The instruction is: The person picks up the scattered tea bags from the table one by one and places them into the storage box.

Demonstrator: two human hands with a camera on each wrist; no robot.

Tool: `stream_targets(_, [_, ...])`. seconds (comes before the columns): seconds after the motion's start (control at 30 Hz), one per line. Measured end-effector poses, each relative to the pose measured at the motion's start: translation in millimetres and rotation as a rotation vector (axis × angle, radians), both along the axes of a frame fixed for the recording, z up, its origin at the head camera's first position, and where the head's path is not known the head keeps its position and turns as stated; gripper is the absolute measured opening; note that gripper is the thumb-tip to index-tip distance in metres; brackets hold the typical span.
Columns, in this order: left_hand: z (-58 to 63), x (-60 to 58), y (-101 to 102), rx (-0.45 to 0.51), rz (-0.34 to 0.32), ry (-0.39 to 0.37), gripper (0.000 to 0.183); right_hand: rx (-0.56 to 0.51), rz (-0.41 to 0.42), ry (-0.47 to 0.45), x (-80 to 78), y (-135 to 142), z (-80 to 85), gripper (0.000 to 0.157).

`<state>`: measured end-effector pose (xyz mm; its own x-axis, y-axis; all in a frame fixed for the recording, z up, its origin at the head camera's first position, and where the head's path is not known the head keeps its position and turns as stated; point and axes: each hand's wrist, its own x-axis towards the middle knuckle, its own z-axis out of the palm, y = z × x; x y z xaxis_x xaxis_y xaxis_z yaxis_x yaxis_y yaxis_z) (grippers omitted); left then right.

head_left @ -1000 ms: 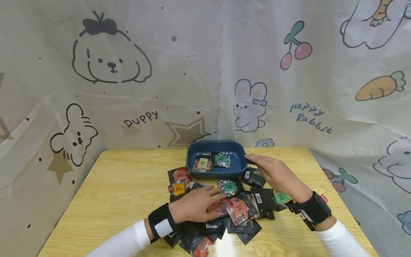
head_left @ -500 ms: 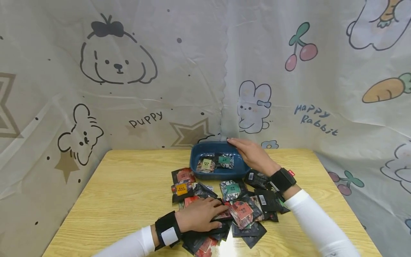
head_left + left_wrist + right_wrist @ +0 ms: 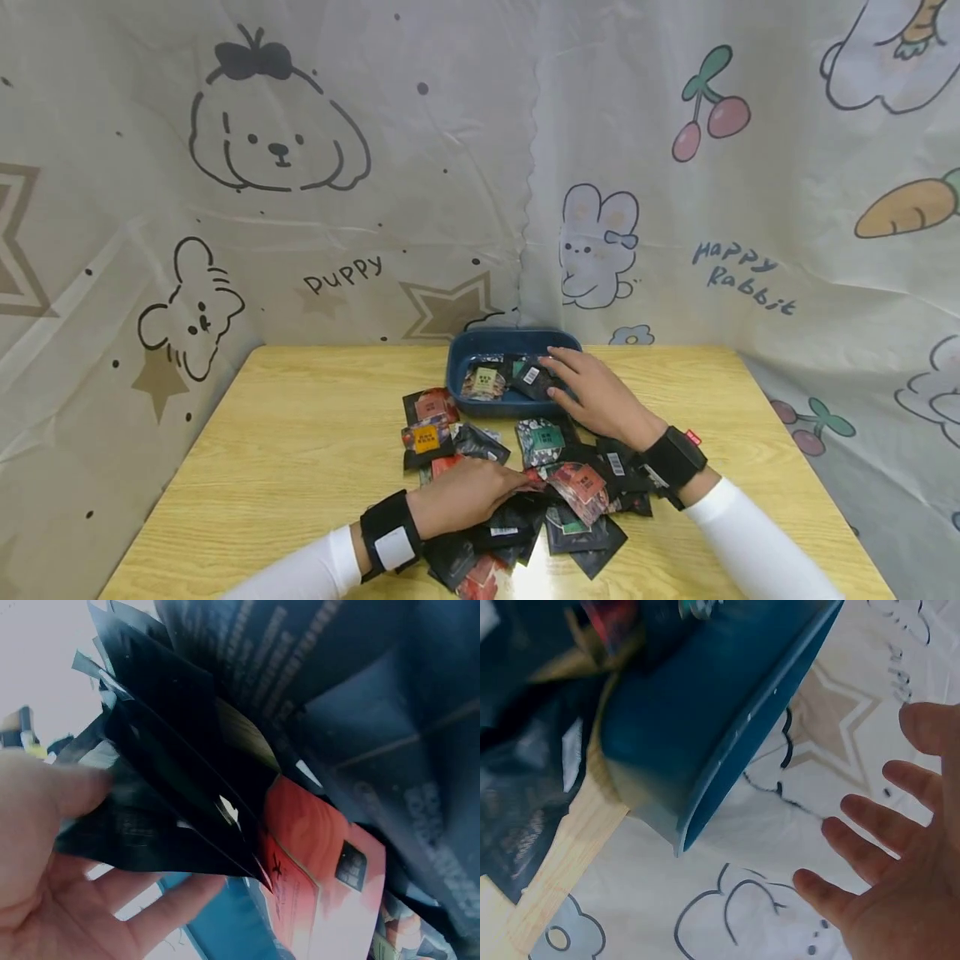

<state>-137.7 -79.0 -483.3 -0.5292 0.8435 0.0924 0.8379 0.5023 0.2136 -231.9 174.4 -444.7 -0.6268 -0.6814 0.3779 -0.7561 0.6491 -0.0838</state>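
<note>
A dark blue rectangular dish [image 3: 502,408] stands at the back of the table with several small packets in it. One of them, a black packet [image 3: 531,379] with a white barcode label, lies at the right inside. Over the dish's right end is my right hand [image 3: 609,406], fingers spread and apart from the packets; the right wrist view shows its palm holding nothing. My left hand [image 3: 467,498] is low in the pile of packets in front of the dish. In the left wrist view its thumb and fingers pinch a black packet [image 3: 135,825], beside a red-labelled packet [image 3: 322,862].
Loose packets overlap across the middle of the table, among them a green-labelled packet [image 3: 542,442] and an orange-labelled packet [image 3: 426,439] near the dish. Bare wooden tabletop [image 3: 300,433] stretches to the left. A printed cloth [image 3: 420,167] hangs behind.
My right hand has come from the dish's right side over it and let go of the black barcode packet inside. My left fingers, earlier spread on the pile, now pinch a packet.
</note>
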Motion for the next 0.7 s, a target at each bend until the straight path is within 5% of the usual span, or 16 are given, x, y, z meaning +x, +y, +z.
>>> stream_targets(0.17, [3.6,-3.9,0,0.027,0.036,-0.024,0.024,0.0,0.024,0.02,33.3,11,-8.0,0.043])
stream_targets(0.37, [10.2,-4.9,-5,-0.053,0.029,-0.117,0.04,0.052,0.013,-0.108,66.2,26,-17.3,0.04])
stream_targets(0.6, [16.9,-2.8,-9,-0.134,0.023,-0.116,0.04,0.189,0.051,-0.391,94.2,43,-29.2,0.073])
stream_targets(0.7, [21.0,-2.1,-10,-0.158,0.024,-0.138,0.039,0.228,0.044,-0.446,100.6,46,-37.0,0.083])
